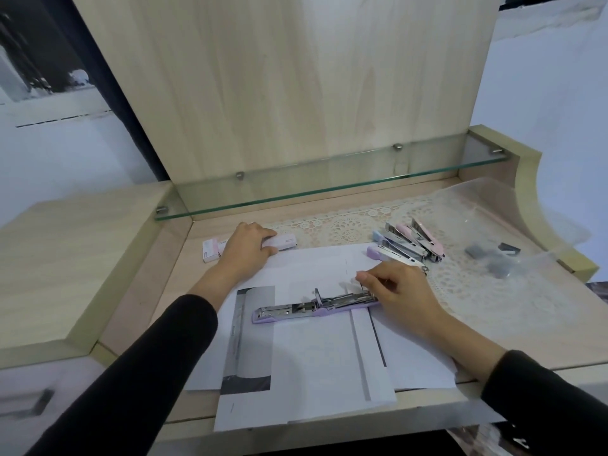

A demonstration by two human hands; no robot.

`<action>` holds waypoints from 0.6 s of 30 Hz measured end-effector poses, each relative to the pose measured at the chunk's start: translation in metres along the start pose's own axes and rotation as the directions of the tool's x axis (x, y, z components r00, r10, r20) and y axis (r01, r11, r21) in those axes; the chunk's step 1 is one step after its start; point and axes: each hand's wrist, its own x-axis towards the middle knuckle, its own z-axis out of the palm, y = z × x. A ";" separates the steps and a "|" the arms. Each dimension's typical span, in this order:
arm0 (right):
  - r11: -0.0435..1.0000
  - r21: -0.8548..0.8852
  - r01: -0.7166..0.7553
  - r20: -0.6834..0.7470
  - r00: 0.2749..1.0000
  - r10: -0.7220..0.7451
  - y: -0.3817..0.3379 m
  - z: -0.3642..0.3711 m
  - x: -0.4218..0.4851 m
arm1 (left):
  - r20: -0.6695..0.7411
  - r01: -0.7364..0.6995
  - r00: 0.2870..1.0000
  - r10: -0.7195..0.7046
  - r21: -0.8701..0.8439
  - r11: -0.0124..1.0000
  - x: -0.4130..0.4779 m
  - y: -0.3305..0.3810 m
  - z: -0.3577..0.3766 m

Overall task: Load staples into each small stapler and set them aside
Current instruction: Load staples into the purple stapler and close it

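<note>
loading step: right hand (396, 292) pinches rear of opened purple stapler (306, 310) flat on the papers (312, 360), left hand (246, 248) grips pink stapler (283, 241) by the staple box (210, 251); next probably needs a strip seated in the channel.

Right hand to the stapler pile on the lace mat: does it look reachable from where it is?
Probably yes. The stapler pile lies just beyond the right hand with nothing between them. The hand would likely first have to let go of the purple stapler.
</note>
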 end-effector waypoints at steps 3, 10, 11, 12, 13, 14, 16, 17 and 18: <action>0.998 0.046 -0.048 0.033 0.998 0.046 -0.003 -0.001 0.000 | -0.054 -0.034 0.998 0.026 -0.152 0.988 -0.011 0.012 -0.010; 0.981 0.175 -0.085 0.152 0.987 0.058 -0.031 -0.021 0.015 | -0.073 -0.081 0.996 0.055 -0.418 0.905 -0.057 0.054 -0.032; 0.977 0.200 -0.076 0.172 0.984 0.041 -0.036 -0.022 0.015 | -0.066 -0.077 0.996 0.053 -0.431 0.899 -0.062 0.059 -0.034; 0.972 0.224 -0.075 0.184 0.982 0.033 -0.041 -0.022 0.015 | -0.065 -0.077 0.996 0.055 -0.436 0.897 -0.067 0.063 -0.035; 0.966 0.246 -0.076 0.191 0.981 0.028 -0.046 -0.020 0.014 | -0.068 -0.082 0.996 0.058 -0.435 0.897 -0.071 0.067 -0.035; 0.964 0.256 -0.076 0.194 0.981 0.026 -0.050 -0.018 0.013 | -0.075 -0.089 0.995 0.062 -0.433 0.897 -0.075 0.070 -0.036; 0.962 0.262 -0.078 0.190 0.981 0.028 -0.055 -0.015 0.011 | -0.088 -0.099 0.994 0.067 -0.433 0.896 -0.082 0.074 -0.036; 0.962 0.261 -0.085 0.188 0.982 0.036 -0.056 -0.014 0.010 | -0.093 -0.103 0.993 0.069 -0.431 0.896 -0.085 0.075 -0.036; 0.962 0.258 -0.092 0.189 0.981 0.043 -0.058 -0.014 0.009 | -0.095 -0.106 0.993 0.072 -0.428 0.897 -0.087 0.075 -0.036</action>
